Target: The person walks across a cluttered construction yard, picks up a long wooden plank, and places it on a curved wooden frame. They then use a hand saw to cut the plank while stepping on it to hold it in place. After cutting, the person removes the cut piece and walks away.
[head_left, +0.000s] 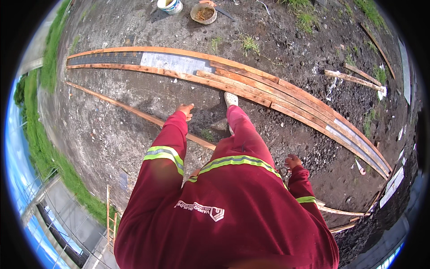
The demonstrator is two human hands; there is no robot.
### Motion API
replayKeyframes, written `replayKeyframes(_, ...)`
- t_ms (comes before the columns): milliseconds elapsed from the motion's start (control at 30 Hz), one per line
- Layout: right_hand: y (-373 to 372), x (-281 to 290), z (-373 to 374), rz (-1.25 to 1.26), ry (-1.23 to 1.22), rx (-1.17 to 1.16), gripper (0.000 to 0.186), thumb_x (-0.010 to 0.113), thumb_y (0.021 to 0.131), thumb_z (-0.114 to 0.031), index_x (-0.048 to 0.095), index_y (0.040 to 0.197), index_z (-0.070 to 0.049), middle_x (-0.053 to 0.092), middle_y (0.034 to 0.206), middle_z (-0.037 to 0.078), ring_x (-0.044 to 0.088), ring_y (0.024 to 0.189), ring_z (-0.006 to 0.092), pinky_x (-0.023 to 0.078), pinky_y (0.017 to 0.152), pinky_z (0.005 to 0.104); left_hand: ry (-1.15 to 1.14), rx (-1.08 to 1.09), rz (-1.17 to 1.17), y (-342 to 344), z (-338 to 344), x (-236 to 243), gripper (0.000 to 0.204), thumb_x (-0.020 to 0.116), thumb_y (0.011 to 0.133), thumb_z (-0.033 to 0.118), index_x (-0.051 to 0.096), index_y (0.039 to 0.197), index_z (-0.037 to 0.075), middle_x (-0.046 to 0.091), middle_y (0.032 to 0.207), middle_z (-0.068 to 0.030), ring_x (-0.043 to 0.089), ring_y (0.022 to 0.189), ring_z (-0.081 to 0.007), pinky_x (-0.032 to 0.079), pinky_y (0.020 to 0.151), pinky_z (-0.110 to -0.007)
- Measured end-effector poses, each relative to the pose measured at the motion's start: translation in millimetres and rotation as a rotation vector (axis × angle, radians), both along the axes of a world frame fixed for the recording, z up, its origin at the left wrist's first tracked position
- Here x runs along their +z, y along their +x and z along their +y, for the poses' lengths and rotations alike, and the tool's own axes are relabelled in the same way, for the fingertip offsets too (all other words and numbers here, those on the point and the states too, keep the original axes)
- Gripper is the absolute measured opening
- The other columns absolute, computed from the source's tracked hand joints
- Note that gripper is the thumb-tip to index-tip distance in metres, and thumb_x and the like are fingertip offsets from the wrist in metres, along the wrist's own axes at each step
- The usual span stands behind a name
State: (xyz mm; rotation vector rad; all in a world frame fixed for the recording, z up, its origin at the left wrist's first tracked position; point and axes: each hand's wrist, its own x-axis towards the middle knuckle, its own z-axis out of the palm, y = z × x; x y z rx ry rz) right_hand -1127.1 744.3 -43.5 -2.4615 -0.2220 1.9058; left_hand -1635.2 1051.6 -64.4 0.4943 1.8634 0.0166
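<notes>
Both of my hands are empty. My left hand (pixel 185 112) hangs over the dirt near a long loose plank (pixel 134 112), its fingers loosely apart. My right hand (pixel 293 162) hangs by my right hip, fingers slightly bent and apart. Ahead lie long wooden boards (pixel 237 92), laid lengthwise with grey sheet material (pixel 172 62) and dark gridded strips (pixel 103 58) between them. One white shoe (pixel 231 99) stands just short of the boards; the other is mostly hidden behind my leg.
A white bucket (pixel 170 6), a round container of brownish material (pixel 202 14) and a tool (pixel 223 12) lie at the back. Loose timber (pixel 354 79) and pale sheets (pixel 392 186) lie right. Grass (pixel 49 67) edges the ground left; a wooden ladder-like piece (pixel 109 206) is lower left.
</notes>
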Motion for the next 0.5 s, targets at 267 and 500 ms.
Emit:
replayKeyframes(267,-64.6,-49.0,123.6,0.111,0.049,-0.007,0.044,0.058,0.08,-0.019,0.046,0.12,-0.007,0.062,0.096,0.01,0.063,0.08,0.0194,0.051,0.057,0.0318,-0.112,-0.026,-0.005,26.0,95.8,-78.1,0.072,0.064,0.08,0.031,0.025,0.136,0.007,0.053,0.114,-0.0102,0.06,0.077,-0.0191,0.05,0.057,-0.029)
replayKeyframes(500,-126.6,-81.9,139.6,0.243,0.046,-0.22,0.046,0.058,0.081,-0.018,0.044,0.121,-0.003,0.063,0.092,0.012,0.063,0.08,0.0204,0.05,0.059,0.0293,-0.147,-0.206,-0.077,51.5,162.9,-223.0,0.086,0.068,0.075,0.037,0.018,0.138,0.006,0.053,0.114,-0.0137,0.058,0.081,-0.0196,0.047,0.057,-0.032)
